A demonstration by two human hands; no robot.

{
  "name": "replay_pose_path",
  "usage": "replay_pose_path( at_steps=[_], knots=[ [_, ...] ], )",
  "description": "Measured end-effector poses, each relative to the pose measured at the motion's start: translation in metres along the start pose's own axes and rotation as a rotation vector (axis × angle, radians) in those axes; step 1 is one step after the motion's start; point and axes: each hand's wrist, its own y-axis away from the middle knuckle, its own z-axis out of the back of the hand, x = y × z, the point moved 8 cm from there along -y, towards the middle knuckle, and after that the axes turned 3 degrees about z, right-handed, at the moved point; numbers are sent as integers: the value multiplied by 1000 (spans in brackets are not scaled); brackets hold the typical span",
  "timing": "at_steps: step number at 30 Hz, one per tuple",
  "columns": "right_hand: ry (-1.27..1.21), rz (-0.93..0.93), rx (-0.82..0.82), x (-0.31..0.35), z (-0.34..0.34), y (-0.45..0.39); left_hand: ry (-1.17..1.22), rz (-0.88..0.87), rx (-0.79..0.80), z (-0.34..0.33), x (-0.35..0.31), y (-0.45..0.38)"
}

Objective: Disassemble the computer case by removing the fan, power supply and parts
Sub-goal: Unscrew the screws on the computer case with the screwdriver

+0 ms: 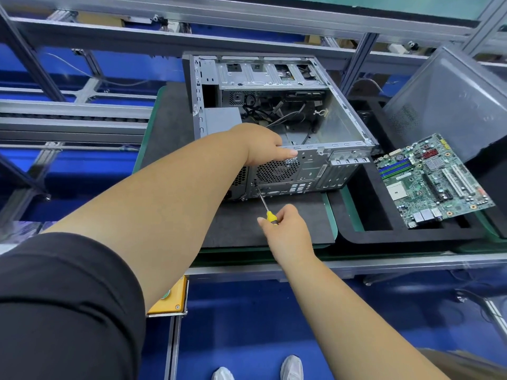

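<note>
The computer case [277, 105] is bare, dull-shining sheet metal on a matt, seemingly foam-like dark mat [296, 215], the screwdriver [265, 204] has a glossy yellow plastic handle and steel shaft, and the motherboard [430, 179] looks glossy green

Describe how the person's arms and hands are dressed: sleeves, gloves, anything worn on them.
The left hand and right hand are bare, without gloves; no rings, watch or wristband show. Both forearms are uncovered. A loose black short sleeve covers the left upper arm down to about the elbow. The right arm's sleeve is out of view.
</note>
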Motion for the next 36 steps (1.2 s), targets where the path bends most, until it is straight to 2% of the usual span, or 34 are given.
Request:
replay_pose_path(
  at_steps=[2, 5, 7, 13, 20, 21, 24, 29, 36],
  knots=[
    [-66, -77, 101, 0, -7, 2, -1, 4, 1, 0, 1, 0],
    [-473, -401, 251, -9, -22, 8, 9, 9, 6, -1, 1, 1],
    [-538, -464, 271, -13, -25, 7, 14, 9, 8, 0, 1, 1],
    [-445, -244, 186, -19, -17, 0, 3, -2, 3, 0, 0, 0],
    [-168, -146, 145, -13, -12, 0, 4, -11, -11, 1, 0, 1],
    [-167, -165, 170, -12, -14, 1, 5, -10, -11, 1, 0, 1],
    [-377, -294, 248, -11, -23, 6, -3, -11, -13, 1, -1, 0],
    [-232, -129, 185, -14, -12, 3, -6, -5, -5, 0, 0, 1],
    [-269, -124, 118, -20, -12, -4, -8, 0, -8, 1, 0, 1]
  ],
)
